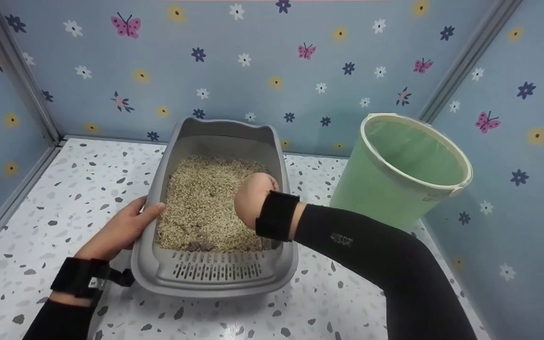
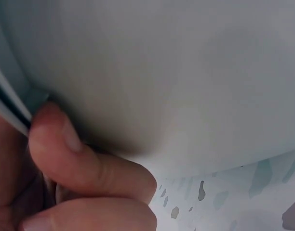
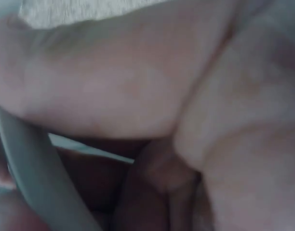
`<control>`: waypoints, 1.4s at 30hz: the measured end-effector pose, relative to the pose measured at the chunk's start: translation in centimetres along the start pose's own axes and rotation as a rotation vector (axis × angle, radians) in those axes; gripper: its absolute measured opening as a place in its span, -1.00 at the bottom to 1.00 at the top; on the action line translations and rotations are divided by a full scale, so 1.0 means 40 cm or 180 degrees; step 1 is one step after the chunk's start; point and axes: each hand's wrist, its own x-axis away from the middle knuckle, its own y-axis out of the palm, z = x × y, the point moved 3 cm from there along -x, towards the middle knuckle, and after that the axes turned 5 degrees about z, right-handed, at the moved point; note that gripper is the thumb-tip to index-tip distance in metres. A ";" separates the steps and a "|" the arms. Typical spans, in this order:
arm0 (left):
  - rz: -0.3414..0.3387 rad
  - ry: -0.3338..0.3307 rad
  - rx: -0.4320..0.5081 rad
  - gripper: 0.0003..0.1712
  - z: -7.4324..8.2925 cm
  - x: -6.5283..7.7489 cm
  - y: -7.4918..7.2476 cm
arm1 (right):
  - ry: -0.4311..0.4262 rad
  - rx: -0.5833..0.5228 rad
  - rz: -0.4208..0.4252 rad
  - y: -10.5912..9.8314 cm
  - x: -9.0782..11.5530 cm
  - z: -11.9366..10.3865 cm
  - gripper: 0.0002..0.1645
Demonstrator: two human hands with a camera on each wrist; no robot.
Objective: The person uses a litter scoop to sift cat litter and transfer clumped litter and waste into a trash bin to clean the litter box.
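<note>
A grey litter box full of tan, grainy litter stands on the speckled surface. My left hand grips its left rim, thumb over the top. In the left wrist view, curled fingers sit under that rim against the outer wall. Over the right part of the litter is my right hand, closed like a fist. The right wrist view shows its fingers curled around a slim grey handle, whose far end is hidden. A darker clump lies in the litter near the slotted front.
A green bin with a cream rim stands to the right of the box, a thin liner inside. Blue panels patterned with flowers and butterflies enclose the back and both sides. White speckled surface extends around the box.
</note>
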 end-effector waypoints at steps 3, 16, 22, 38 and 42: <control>0.0016 -0.0009 -0.0030 0.09 -0.002 0.002 0.002 | -0.0221 -0.0100 0.0177 0.013 0.004 0.010 -0.46; -0.0006 0.0025 -0.0031 0.10 0.002 0.006 0.000 | -0.0720 -0.1491 0.0657 0.097 0.025 0.121 -0.37; 0.0001 -0.0017 -0.0003 0.12 0.003 0.006 -0.001 | -0.0723 -0.1792 0.0546 0.107 0.005 0.111 -0.61; 0.0001 -0.0009 0.0039 0.10 0.001 0.000 0.003 | -0.1215 -0.3133 0.0355 0.123 -0.092 -0.061 -0.42; -0.0004 -0.0027 0.0065 0.08 0.001 0.002 0.000 | -0.1384 -0.3354 0.0130 0.114 -0.110 -0.095 -0.46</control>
